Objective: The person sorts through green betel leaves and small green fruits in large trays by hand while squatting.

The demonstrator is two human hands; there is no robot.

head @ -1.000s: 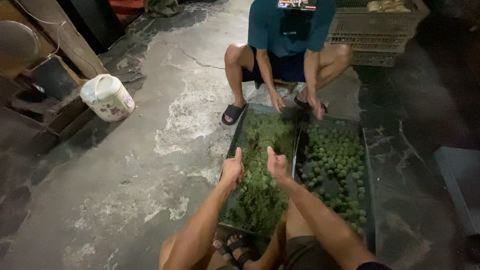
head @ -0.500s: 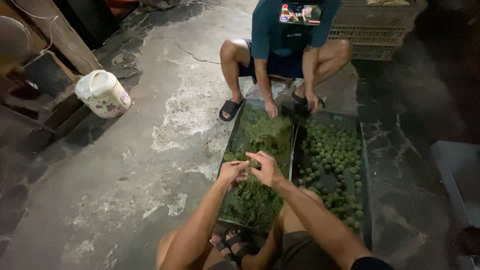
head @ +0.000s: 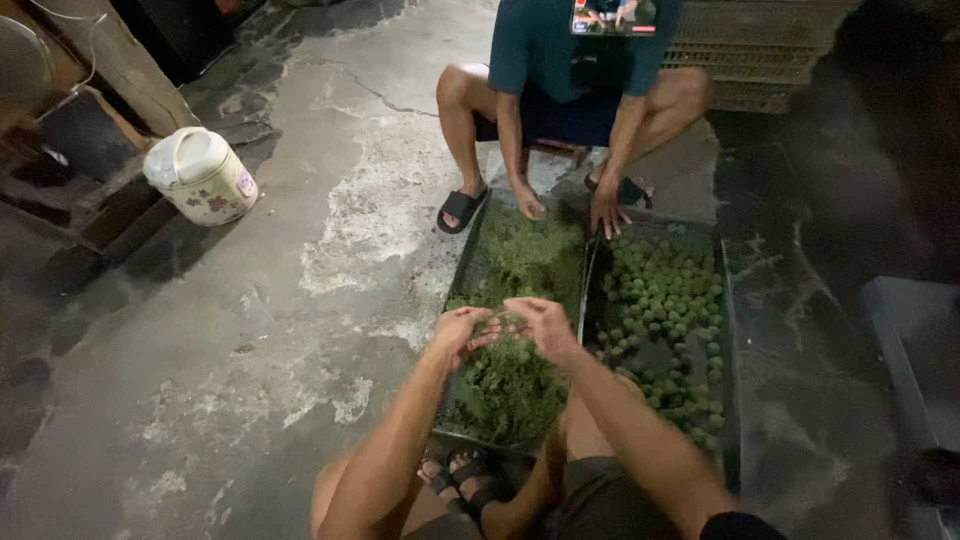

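- Your left hand (head: 458, 330) and right hand (head: 540, 322): fingers pinched together on a leafy green sprig (head: 502, 325), held over the left tray (head: 462, 290) to catch scraps.
- Right tray (head: 727, 330): small green fruit (head: 665, 300), kept apart.

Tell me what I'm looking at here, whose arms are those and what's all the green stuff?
The picture comes from a camera worn on a person's head, looking down, so the two arms at the bottom are that person's own. Their left hand and right hand meet over a dark tray of leafy green stems on the concrete floor, and the fingers seem to pinch a small bit of the greens between them. Beside it, a second tray holds many small round green fruits. Another person squats across from them, reaching both hands down to the trays. Off to the left stands a white pot with a lid.
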